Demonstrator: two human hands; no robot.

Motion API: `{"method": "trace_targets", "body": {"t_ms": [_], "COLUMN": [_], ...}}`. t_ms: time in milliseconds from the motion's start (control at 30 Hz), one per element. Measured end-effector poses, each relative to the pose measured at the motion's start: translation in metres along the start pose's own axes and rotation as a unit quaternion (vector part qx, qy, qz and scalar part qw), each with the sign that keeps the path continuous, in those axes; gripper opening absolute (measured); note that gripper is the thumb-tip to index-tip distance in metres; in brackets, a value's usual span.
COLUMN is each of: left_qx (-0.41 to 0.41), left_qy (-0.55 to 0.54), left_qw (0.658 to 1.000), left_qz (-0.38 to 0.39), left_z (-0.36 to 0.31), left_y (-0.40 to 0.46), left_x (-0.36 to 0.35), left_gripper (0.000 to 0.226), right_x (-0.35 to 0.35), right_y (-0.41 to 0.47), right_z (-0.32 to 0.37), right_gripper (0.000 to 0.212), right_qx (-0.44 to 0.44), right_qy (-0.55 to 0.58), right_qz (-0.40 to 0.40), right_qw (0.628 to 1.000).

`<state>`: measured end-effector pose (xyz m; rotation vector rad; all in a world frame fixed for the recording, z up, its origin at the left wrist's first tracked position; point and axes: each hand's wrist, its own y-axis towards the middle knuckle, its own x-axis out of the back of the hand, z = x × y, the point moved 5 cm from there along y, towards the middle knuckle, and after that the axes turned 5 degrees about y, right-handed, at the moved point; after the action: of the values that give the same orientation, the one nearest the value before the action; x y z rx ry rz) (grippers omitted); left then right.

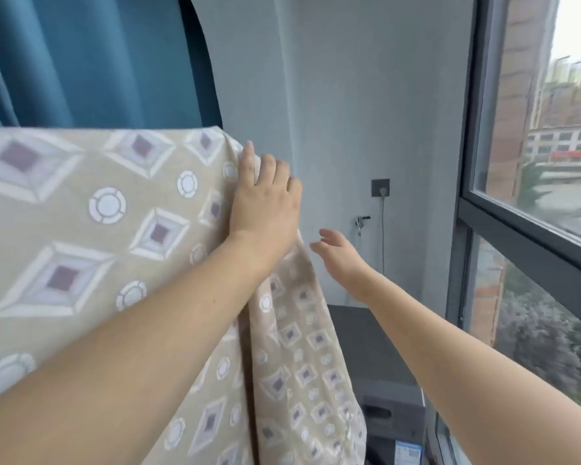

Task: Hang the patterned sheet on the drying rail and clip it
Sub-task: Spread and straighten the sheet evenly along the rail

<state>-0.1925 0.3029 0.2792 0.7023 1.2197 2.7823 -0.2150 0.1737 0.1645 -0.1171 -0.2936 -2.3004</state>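
Note:
The patterned sheet (91, 209), beige with diamonds and circles, hangs draped over a rail that the cloth hides; its top fold runs level from the left to the middle. My left hand (264, 196) grips the sheet's right top corner, fingers curled over the edge. From there the sheet's right edge falls in folds to the bottom of the view. My right hand (336, 248) hovers just right of that hanging edge, fingers relaxed, holding nothing and not touching the cloth. No clip is in view.
A teal curtain (81, 58) hangs behind the sheet. A grey wall carries a socket (380, 187) with a cable and a tap (361, 221). A dark appliance (383, 380) stands below right. A large window (530, 182) fills the right side.

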Motion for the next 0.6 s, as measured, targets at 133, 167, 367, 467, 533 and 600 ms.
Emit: {"method": "trace_targets", "body": {"t_ms": [133,167,367,467,533,600], "left_qx": [0.076,0.078,0.081,0.126,0.121,0.1], "left_qy": [0.058,0.065,0.1,0.168,0.214,0.209], "left_qw": [0.995,0.995,0.991,0.976,0.966,0.968], "left_qz": [0.0,0.004,0.031,0.061,0.075,0.096], "left_z": [0.047,0.055,0.073,0.085,0.084,0.078], "left_y": [0.014,0.015,0.013,0.009,0.004,-0.001], "left_x": [0.009,0.01,0.008,0.005,0.004,0.001], "left_gripper": [0.04,0.042,0.033,0.048,0.054,0.046], "right_x": [-0.022,-0.027,-0.043,-0.04,-0.038,-0.037], "right_y": [0.021,0.025,0.05,0.06,0.063,0.066], "right_z": [0.046,0.052,0.066,0.073,0.076,0.078], "right_gripper": [0.066,0.068,0.032,0.035,0.041,0.05], "right_qx": [0.035,0.039,0.1,0.099,0.072,0.027], "right_qy": [-0.02,-0.035,-0.246,-0.273,-0.307,-0.306], "right_qz": [0.056,0.067,0.069,0.095,0.105,0.117], "right_qw": [0.998,0.996,0.962,0.952,0.943,0.944]}}
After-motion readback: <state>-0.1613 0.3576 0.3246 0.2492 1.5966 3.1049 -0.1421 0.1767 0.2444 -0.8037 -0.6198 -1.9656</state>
